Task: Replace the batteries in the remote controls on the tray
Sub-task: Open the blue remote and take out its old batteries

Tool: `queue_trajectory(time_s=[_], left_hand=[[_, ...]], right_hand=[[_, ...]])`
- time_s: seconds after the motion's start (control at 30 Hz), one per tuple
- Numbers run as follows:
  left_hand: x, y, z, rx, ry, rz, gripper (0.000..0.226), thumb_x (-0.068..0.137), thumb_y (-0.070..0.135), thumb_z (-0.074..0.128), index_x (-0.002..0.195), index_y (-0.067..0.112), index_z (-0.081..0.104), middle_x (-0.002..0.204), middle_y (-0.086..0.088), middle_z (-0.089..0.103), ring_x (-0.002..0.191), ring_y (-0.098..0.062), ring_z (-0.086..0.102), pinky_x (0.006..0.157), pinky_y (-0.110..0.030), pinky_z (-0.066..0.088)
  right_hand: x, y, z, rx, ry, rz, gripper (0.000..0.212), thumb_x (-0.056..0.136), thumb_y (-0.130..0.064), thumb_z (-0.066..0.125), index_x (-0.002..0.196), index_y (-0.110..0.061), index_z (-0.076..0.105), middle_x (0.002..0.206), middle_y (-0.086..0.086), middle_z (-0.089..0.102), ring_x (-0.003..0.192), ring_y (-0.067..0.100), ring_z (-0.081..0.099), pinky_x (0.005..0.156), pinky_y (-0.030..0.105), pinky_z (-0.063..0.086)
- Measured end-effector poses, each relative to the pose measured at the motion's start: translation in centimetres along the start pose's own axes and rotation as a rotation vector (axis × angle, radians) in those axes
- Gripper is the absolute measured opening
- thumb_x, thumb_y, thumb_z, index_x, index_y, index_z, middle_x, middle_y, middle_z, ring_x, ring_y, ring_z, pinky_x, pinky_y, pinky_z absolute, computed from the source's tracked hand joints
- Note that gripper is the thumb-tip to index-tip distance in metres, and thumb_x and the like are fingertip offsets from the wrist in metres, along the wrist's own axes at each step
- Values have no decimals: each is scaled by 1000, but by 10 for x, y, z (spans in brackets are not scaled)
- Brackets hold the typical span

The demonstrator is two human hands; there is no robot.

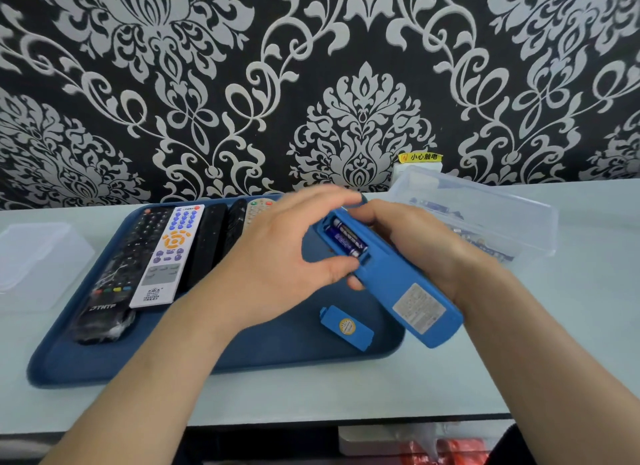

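Head view: blue remote (391, 277) in the right hand (419, 246)

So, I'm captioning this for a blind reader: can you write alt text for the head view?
The left hand and right hand hold a blue remote, back up, its open compartment showing two batteries. Its cover lies on the blue tray, beside a row of other remotes.

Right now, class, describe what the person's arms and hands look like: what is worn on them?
Both forearms are bare to the frame's edge: no sleeves show. The left hand and right hand wear no gloves, and no ring, watch or bracelet is visible.
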State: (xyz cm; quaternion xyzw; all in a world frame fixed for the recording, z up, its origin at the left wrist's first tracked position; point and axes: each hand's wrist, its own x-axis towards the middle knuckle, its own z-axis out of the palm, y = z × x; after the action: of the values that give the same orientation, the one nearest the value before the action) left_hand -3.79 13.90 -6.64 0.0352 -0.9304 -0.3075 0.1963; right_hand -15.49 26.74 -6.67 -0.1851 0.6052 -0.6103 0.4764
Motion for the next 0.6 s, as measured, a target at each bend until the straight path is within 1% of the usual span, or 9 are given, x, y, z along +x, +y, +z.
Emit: queue_trajectory(time_s=[0.03, 0.1, 0.17, 0.23, 0.3, 0.37, 0.43, 0.5, 0.6], left_hand=[[0, -1, 0, -92, 10, -31, 54, 72, 25, 83, 121, 32, 62, 122, 21, 57, 118, -2, 52, 101, -27, 44], [2, -4, -1, -175, 116, -112, 37, 66, 22, 86, 99, 33, 71, 101, 16, 65, 98, -4, 62, 88, -29, 52], [3, -6, -4, -297, 201, -238, 25, 68, 14, 84, 83, 29, 72, 88, 8, 70, 84, -11, 66, 78, -28, 54], [3, -5, -3, -579, 262, -385, 17, 75, 8, 77, 83, 22, 71, 84, 3, 72, 77, -17, 68, 66, -27, 56], [5, 0, 4, -853, 308, -521, 8, 82, 9, 70, 87, 16, 69, 84, 0, 72, 73, -13, 68, 57, -20, 53], [6, 11, 18, -1065, 333, -638, 6, 85, 11, 67, 90, 10, 66, 84, -6, 71, 66, -14, 68, 54, -18, 52], [5, 20, 32, -1168, 329, -714, 12, 86, 15, 67, 93, 8, 61, 85, -11, 70, 63, -19, 69, 54, -21, 54], [2, 25, 45, -965, 296, -661, 17, 83, 22, 72, 90, 12, 60, 88, -9, 71, 73, -21, 70, 60, -26, 56], [-2, 22, 48, -189, 416, -192, 24, 76, 16, 79, 83, 16, 55, 89, 2, 64, 89, -8, 60, 75, -24, 49]], right_hand=[[0, -1, -2, 30, -22, 24, 24, 94, -19, 53, 99, 2, 64, 76, 20, 68, 52, 27, 64, 49, 31, 58], [0, -2, -6, 119, -106, 30, 30, 93, -11, 51, 113, 7, 64, 98, 24, 71, 73, 33, 71, 57, 34, 61], [0, -2, -15, 306, -206, 4, 46, 90, -23, 52, 127, 4, 60, 122, 26, 66, 100, 43, 68, 62, 36, 62], [1, 1, -21, 408, -286, -47, 66, 89, -54, 43, 133, -7, 58, 128, 20, 65, 107, 46, 65, 63, 35, 62], [4, 1, -20, 377, -286, -135, 87, 82, -81, 23, 134, -21, 60, 128, 13, 65, 108, 36, 66, 72, 35, 59], [7, 0, -15, 433, -250, -254, 99, 74, -90, 13, 133, -27, 61, 128, 11, 63, 119, 29, 60, 92, 42, 52], [9, 0, -10, 567, -222, -356, 102, 71, -91, 18, 131, -20, 61, 123, 14, 64, 123, 28, 60, 104, 47, 46], [12, 1, -6, 619, -155, -409, 93, 79, -86, 22, 121, -12, 62, 100, 12, 66, 102, 27, 68, 93, 40, 51], [17, 4, -3, 583, -61, -382, 77, 91, -75, 25, 105, -9, 63, 75, 8, 55, 67, 21, 60, 67, 34, 53]])
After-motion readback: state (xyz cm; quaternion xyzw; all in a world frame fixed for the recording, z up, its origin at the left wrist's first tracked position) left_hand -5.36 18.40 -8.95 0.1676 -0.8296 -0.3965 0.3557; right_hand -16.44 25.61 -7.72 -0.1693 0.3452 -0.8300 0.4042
